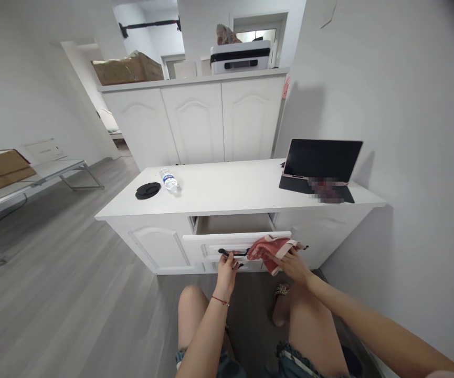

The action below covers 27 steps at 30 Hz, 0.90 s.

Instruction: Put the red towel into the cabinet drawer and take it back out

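A drawer (199, 242) in the white cabinet is pulled partway out, and its visible inside is bare. My left hand (227, 269) has its fingers closed on the black drawer handle (223, 252). A red and white cloth (272, 247) is in my right hand (293, 265), pressed against the right part of the drawer front, near the handle's right end. Folds of the cloth hang below my fingers and hide part of the front.
On the white cabinet top (227, 184) are a clear plastic bottle (169, 181) lying down, a black round object (148, 190), and an open tablet or laptop (323, 160) with a blurred patch. A wall (415, 131) stands close on the right. Grey floor (93, 294) extends left.
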Each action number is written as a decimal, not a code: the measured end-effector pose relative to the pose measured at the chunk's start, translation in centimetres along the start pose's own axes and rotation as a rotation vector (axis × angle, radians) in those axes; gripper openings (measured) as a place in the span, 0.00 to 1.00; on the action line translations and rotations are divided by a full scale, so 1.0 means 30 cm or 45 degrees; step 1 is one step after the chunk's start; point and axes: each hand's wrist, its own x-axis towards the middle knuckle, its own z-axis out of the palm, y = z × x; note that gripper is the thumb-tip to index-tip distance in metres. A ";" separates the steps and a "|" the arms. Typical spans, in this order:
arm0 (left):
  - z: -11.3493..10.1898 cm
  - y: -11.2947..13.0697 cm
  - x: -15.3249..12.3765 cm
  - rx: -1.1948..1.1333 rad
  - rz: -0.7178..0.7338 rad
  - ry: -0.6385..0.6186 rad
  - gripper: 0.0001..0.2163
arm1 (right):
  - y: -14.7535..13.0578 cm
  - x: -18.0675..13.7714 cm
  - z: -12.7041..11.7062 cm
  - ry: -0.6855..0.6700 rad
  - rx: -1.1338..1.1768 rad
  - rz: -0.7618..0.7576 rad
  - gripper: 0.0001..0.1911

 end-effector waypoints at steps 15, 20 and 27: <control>-0.008 -0.006 0.020 0.021 0.016 -0.009 0.24 | 0.003 0.098 -0.014 0.223 -0.031 -0.111 0.32; 0.018 0.010 0.046 0.038 0.017 0.012 0.23 | 0.029 0.063 0.002 0.318 0.004 0.066 0.30; 0.074 0.051 0.117 0.078 -0.011 0.027 0.21 | 0.008 0.049 -0.019 0.806 0.752 0.710 0.15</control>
